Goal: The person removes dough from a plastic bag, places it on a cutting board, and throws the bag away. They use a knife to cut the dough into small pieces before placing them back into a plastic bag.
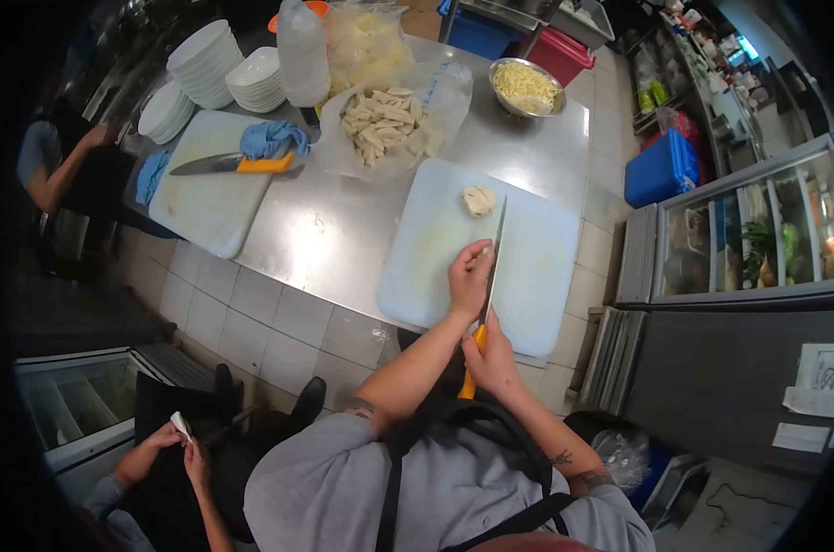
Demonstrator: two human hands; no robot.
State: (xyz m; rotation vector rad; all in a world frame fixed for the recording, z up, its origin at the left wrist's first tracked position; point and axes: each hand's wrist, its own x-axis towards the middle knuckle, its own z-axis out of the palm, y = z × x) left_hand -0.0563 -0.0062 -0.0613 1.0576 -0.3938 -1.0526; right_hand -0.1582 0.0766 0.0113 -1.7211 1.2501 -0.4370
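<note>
My right hand (493, 361) is wrapped round the yellow handle of a long kitchen knife (497, 267), its blade pointing away from me over the white cutting board (536, 239). Close against the left side of the blade, my left hand (469, 281) has its fingers curled together; whether a small piece is in them is hidden. A pale, whitish lump of food (479, 201) lies on the board beyond my left hand, near the knife tip. Left of the board, a clear plastic bag (440, 101) is spread under a heap of pale cut strips (380, 124).
A steel bowl (528, 112) of yellowish shreds stands at the far right of the steel table (297, 239). Another board (192, 207) bears a second yellow-handled knife (215, 164) and a blue cloth (274, 138). Stacked white dishes (203, 64) stand behind. Two other people are at left.
</note>
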